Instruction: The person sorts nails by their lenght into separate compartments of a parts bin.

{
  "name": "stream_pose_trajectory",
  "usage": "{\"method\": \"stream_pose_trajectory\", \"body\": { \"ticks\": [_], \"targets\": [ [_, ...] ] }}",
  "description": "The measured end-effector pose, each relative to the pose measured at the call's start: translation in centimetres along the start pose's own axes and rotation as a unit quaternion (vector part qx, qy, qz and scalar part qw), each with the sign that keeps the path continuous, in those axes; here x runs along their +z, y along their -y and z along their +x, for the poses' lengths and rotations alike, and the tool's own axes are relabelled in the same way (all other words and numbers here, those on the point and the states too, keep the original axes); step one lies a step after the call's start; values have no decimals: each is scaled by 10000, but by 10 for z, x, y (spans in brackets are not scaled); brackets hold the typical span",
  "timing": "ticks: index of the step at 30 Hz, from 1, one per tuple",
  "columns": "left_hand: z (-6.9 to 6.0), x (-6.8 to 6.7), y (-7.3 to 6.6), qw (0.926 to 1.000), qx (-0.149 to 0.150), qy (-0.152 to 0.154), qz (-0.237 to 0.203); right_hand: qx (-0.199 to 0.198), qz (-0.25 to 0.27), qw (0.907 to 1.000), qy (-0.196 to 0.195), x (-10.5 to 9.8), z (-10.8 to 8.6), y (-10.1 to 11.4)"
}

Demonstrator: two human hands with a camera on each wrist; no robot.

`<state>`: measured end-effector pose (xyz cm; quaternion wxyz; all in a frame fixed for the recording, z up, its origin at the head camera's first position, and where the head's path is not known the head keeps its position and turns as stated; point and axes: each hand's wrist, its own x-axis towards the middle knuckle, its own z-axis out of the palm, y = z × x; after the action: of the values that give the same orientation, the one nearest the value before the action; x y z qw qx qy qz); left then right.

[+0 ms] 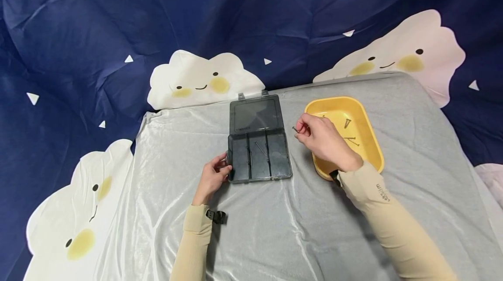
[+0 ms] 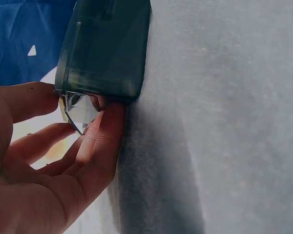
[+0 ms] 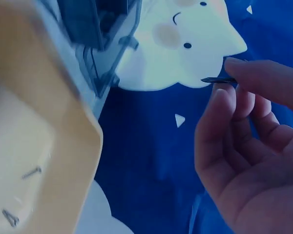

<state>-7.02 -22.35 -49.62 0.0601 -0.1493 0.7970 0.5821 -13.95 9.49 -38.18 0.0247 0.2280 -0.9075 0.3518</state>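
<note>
A dark translucent compartment box [image 1: 280,158] lies with its lid [image 1: 257,114] folded back, away from me. Long thin screws [image 1: 260,148] lie in its middle compartment and by the dividers. My left hand [image 1: 212,178] holds the box's left side, its thumb near the upper edge and fingers lower down in the left wrist view. Between thumb and forefinger my right hand [image 1: 324,139] pinches a dark screw [image 3: 219,80], its pointed tip sticking out. That hand is over the left rim of a yellow tray [image 1: 371,134], where several screws [image 1: 347,123] lie; the hand and forearm hide part of the tray.
A wrinkled grey cloth [image 1: 251,228] covers the table beneath the box and tray. Behind and at the left hangs a dark blue curtain [image 1: 212,14] with white clouds. A gap of cloth separates the box from the tray.
</note>
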Motion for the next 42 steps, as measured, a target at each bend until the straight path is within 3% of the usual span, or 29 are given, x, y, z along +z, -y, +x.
{"method": "stream_pose_trajectory", "body": {
  "ticks": [12,27,34,42],
  "targets": [
    [1,-2,1,9999,-44,101,-38,179,816,9960,-312,37,-2,12],
    [0,0,1,10000,32,1,-25,606,1554,9858,179,88,-6,17],
    [-18,-4,-31,9997,-16,221,48,868,1738,9809,113,102,-7,18],
    [-21,-3,-33,9996,114,214,114,1287,1937,9721,303,111,-8,16]
  ]
}}
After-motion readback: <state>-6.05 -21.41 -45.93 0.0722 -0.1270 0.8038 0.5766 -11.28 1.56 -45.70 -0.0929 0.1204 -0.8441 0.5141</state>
